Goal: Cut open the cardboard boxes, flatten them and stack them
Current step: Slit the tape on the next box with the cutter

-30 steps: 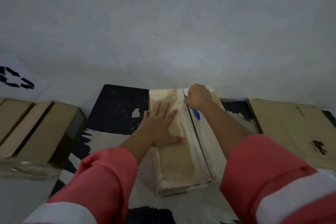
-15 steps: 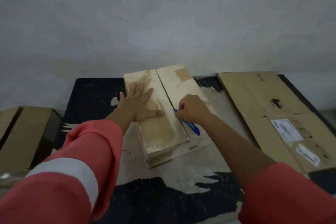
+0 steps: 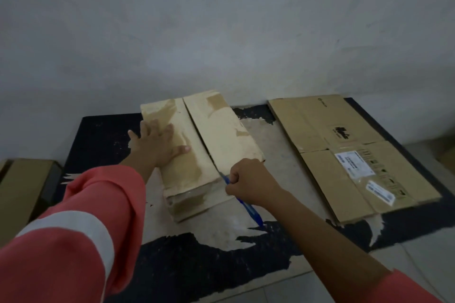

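We are clenching our right hand (image 3: pixel 248 179) around a slim blue-handled cutter (image 3: pixel 250 210), its tip at the near end of the centre seam (image 3: pixel 200 136), while our left hand (image 3: pixel 157 146) is pressing flat, fingers spread, on the left flap of the pale, tape-patched oblong cardboard box (image 3: pixel 226 135). That box is lying on the peeling black counter (image 3: pixel 98 135), its long axis running from our right hand away toward the grey wall (image 3: pixel 221 32). A flattened brown cardboard sheet (image 3: pixel 344 130) is lying apart on the right, blocking nothing.

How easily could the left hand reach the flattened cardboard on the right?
Probably not easily: the left hand presses the box, and the right hand with its blue cutter lies between it and the flattened cardboard.
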